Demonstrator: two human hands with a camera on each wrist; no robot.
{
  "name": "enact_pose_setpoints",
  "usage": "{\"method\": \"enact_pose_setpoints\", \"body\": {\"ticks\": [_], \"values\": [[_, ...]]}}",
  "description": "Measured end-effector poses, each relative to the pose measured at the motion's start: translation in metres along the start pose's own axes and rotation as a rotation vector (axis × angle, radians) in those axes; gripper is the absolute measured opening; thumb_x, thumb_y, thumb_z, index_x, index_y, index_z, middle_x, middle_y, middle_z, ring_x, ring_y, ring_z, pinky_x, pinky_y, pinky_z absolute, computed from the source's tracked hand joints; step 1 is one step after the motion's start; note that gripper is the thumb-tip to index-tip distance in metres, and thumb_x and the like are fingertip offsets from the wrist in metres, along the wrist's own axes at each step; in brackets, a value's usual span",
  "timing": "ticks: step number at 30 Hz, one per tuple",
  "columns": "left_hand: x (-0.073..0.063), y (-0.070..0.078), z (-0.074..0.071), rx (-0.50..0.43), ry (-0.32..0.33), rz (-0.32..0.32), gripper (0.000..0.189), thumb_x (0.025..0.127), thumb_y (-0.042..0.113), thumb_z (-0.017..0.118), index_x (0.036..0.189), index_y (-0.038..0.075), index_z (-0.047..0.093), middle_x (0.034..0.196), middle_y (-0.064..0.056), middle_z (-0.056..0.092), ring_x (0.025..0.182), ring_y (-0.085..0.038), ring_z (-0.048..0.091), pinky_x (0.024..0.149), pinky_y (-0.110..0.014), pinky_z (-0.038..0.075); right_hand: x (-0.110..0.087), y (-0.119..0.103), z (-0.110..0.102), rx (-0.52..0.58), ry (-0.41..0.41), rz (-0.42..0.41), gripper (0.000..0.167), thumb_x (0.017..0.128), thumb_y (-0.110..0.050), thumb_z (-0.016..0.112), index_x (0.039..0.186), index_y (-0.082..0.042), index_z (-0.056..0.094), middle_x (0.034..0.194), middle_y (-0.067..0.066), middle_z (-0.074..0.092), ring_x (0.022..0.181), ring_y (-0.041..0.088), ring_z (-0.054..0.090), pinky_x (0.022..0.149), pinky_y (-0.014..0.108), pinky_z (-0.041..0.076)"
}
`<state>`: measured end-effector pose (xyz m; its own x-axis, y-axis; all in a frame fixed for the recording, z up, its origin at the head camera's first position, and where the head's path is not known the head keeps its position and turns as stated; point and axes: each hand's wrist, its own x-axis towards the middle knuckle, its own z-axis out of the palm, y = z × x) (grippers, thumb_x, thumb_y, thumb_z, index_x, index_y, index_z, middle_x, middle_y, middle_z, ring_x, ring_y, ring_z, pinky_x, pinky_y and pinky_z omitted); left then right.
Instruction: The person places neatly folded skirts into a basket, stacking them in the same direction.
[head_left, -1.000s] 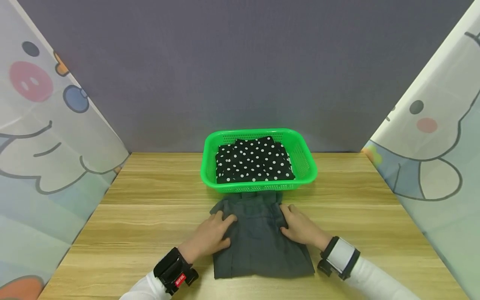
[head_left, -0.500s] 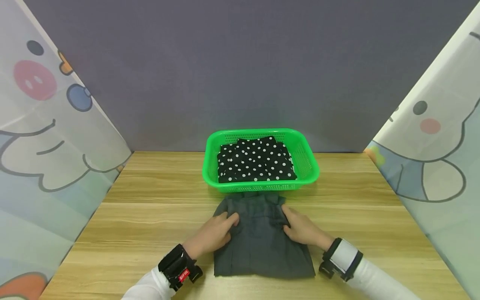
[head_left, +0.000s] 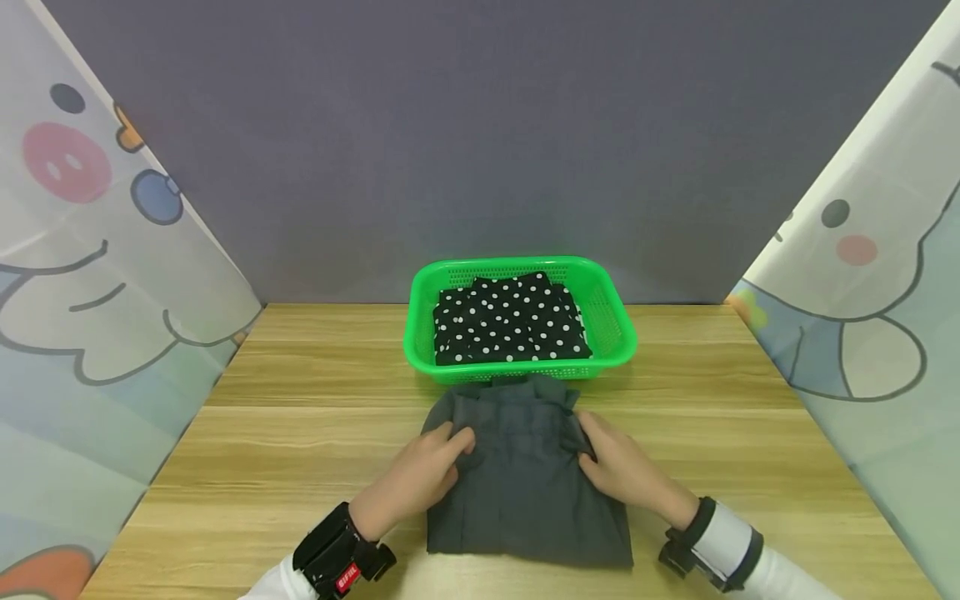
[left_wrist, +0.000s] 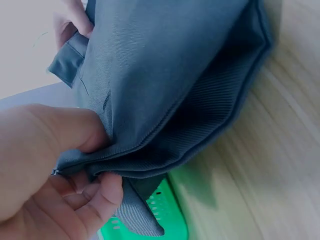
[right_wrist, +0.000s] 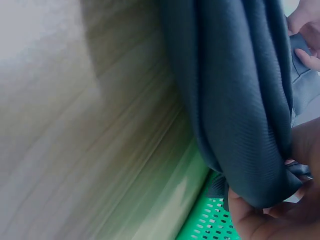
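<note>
A dark grey skirt [head_left: 521, 492], narrow at the waist and flared toward the hem, spreads in front of the basket. On its left edge my left hand [head_left: 416, 475] pinches the cloth between thumb and fingers; the left wrist view shows the layers gathered in that grip and the open skirt fabric [left_wrist: 155, 75] sagging beside it. At the opposite upper edge my right hand [head_left: 630, 467] pinches a bunched fold, with its fingertips curled under the fabric [right_wrist: 240, 100] in the right wrist view. The skirt's upper end overlaps the basket's front in the head view.
A green plastic basket [head_left: 618, 342] with perforated sides stands at the back of the wooden table [head_left: 315, 433]. Folded black cloth with white dots [head_left: 513, 321] lies inside it. A grey panel [head_left: 480, 150] rises behind, and printed cartoon sheets [head_left: 862, 333] flank both sides.
My right hand has shifted slightly right, drawing the skirt's right side with it. The skirt's upper end reaches a little higher over the basket front. My left hand stays nearly in place.
</note>
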<state>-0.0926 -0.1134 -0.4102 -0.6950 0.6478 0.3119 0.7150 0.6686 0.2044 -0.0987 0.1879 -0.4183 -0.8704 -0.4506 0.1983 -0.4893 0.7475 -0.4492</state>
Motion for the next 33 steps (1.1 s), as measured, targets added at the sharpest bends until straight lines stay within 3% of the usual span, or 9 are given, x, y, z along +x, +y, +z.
{"method": "enact_pose_setpoints", "body": {"ticks": [8,13,18,25,33], "values": [[-0.007,0.013,-0.013,0.027,0.059,0.02,0.04,0.064,-0.005,0.07,0.092,0.014,0.048,0.072,0.004,0.042,0.058,-0.006,0.041,0.048,-0.015,0.034,-0.01,-0.007,-0.007,-0.035,0.066,-0.052,0.043,0.072,0.005,0.067,0.109,-0.006,0.049,0.097,0.001,0.054,0.087,0.011,0.055,0.067,0.026,0.051],[-0.011,0.024,-0.022,0.06,0.083,0.038,0.041,0.063,-0.003,0.071,0.092,0.015,0.049,0.072,0.005,0.041,0.057,-0.005,0.037,0.047,-0.014,0.031,-0.019,-0.012,-0.013,-0.069,0.123,-0.11,0.046,0.07,0.004,0.067,0.111,-0.007,0.05,0.099,0.0,0.055,0.087,0.01,0.055,0.068,0.026,0.051],[-0.012,0.032,-0.028,0.079,0.149,0.058,0.039,0.061,-0.005,0.069,0.09,0.014,0.05,0.071,0.005,0.039,0.056,-0.005,0.035,0.046,-0.013,0.029,-0.023,-0.017,-0.02,-0.108,0.202,-0.169,0.05,0.065,0.006,0.07,0.11,-0.005,0.051,0.095,0.002,0.056,0.086,0.011,0.057,0.067,0.027,0.052],[-0.004,0.037,-0.043,0.075,0.228,0.101,0.04,0.061,-0.01,0.065,0.09,0.012,0.049,0.071,0.004,0.036,0.056,-0.006,0.031,0.046,-0.012,0.027,-0.019,-0.022,-0.038,-0.116,0.271,-0.242,0.048,0.064,0.007,0.068,0.109,-0.002,0.052,0.094,0.005,0.058,0.083,0.014,0.059,0.065,0.029,0.052],[0.01,0.029,-0.056,0.093,0.243,0.098,0.038,0.063,-0.01,0.063,0.09,0.012,0.048,0.069,0.003,0.034,0.056,-0.007,0.03,0.045,-0.012,0.026,-0.001,-0.02,-0.054,-0.139,0.305,-0.28,0.044,0.067,0.006,0.065,0.108,-0.001,0.051,0.095,0.006,0.054,0.081,0.013,0.055,0.062,0.029,0.05]]}}
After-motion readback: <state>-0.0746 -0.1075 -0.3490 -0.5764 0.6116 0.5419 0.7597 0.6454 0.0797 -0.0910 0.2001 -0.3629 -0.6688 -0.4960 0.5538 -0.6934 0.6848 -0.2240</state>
